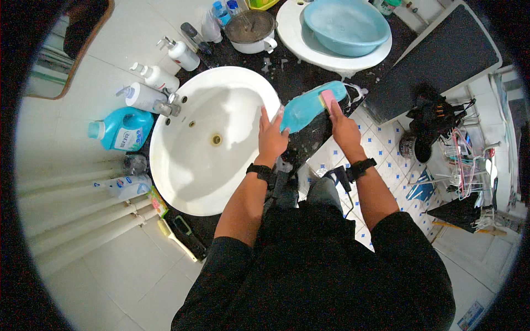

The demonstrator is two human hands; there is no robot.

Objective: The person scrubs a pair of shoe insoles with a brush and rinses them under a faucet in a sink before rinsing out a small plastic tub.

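Observation:
A long turquoise slipper, rounded and sole-shaped, lies slantwise on the wet dark counter just right of the white sink basin. My left hand grips its near left end, with the fingers by the basin's rim and the thumb on the slipper. In my right hand is a small pink scrub brush, pressed against the upper right part of the slipper. White suds sit at the slipper's far end. The slipper's underside and the brush's lower face are mostly hidden.
A blue washtub stands in a second white basin at the back. Pump bottles, a blue detergent jug and a lidded pot line the counter. A long-handled brush lies at left.

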